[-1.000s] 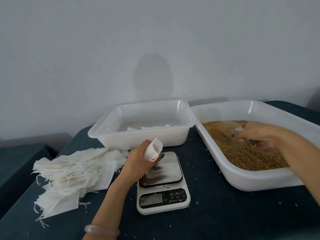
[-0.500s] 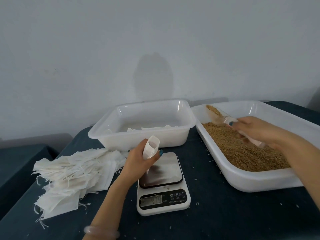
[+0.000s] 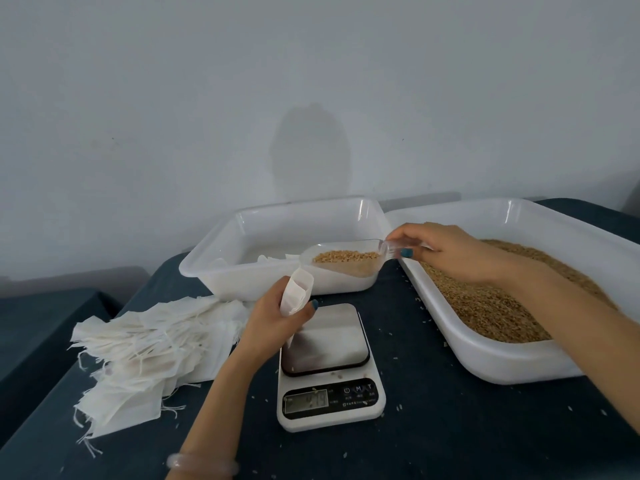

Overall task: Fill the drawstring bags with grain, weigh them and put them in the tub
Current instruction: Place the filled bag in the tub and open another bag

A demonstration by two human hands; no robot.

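Observation:
My left hand grips a small white drawstring bag upright with its mouth open, just above the far left corner of the digital scale. My right hand holds the handle of a clear plastic scoop full of brown grain. The scoop's front lip is close to the bag's mouth, slightly above and to its right. A large white tub at the right holds the grain. A second white tub behind the scale has a few white bags in it.
A heap of flat white drawstring bags lies at the left on the dark blue tabletop. Loose grains are scattered around the scale. A lower dark surface lies beyond the table's left edge. A grey wall stands behind.
My right hand lifted the loaded scoop out of the grain tub and carried it left to the bag's mouth. My left hand kept the bag in place above the scale.

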